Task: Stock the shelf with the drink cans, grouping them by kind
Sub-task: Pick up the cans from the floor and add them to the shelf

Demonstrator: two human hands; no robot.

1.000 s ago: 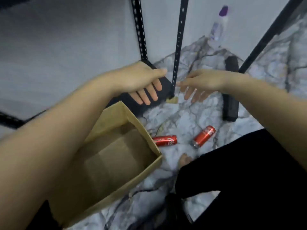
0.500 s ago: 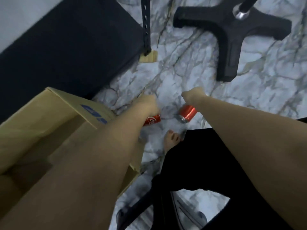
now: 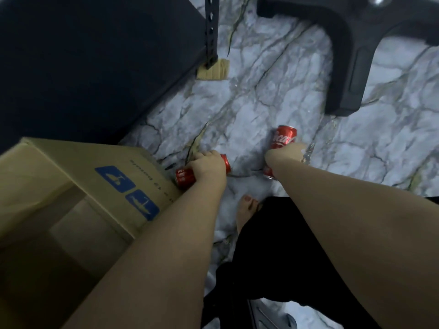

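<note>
Two red cola cans lie on the marble floor. My left hand [image 3: 207, 166] grips the left can [image 3: 184, 176], which lies on its side beside the cardboard box; its two ends stick out on either side of my fingers. My right hand [image 3: 285, 154] is wrapped round the right can [image 3: 283, 137], whose upper half with white lettering shows above my fingers. The shelf's dark bottom board [image 3: 83, 62] fills the upper left, with its perforated black post [image 3: 211, 32] at the corner.
An open cardboard box [image 3: 99, 169] with blue symbols stands at the left, against my left forearm. A black chair base [image 3: 351, 55] spreads at the upper right. My bare foot [image 3: 245, 210] and black-clad leg sit below the cans. A cardboard scrap [image 3: 213, 71] lies under the shelf post.
Both hands dropped from the shelf post level down to the floor and closed round the two red cans. The view tilted downward and nearer the floor.
</note>
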